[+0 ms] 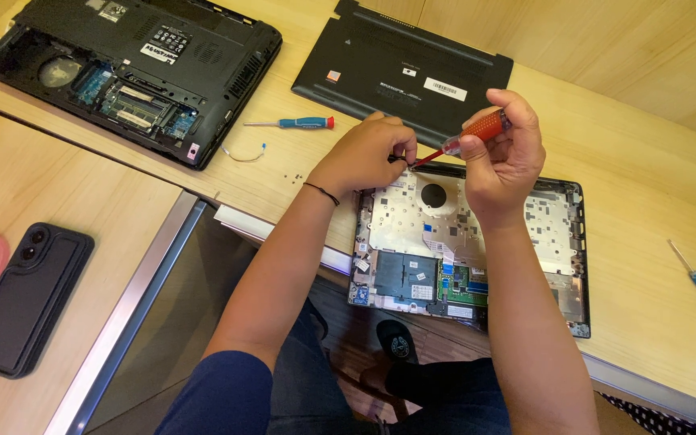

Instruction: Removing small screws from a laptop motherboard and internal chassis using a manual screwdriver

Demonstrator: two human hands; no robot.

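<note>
While the opened laptop [477, 242] lies on the wooden desk [646, 185], its far edge under both hands, the right hand [503, 149] grips an orange-handled screwdriver [465, 138]; the left hand [368, 153] pinches beside its tip, seemingly steadying a part.

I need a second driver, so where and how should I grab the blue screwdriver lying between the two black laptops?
Grip the blue screwdriver by its blue handle, toward the red cap at its right end. It lies flat on the wooden table, thin shaft pointing left, with bare wood around it. Coming from above with the left hand, fingers pinching across the handle, looks easiest, since that hand is nearest.
</note>
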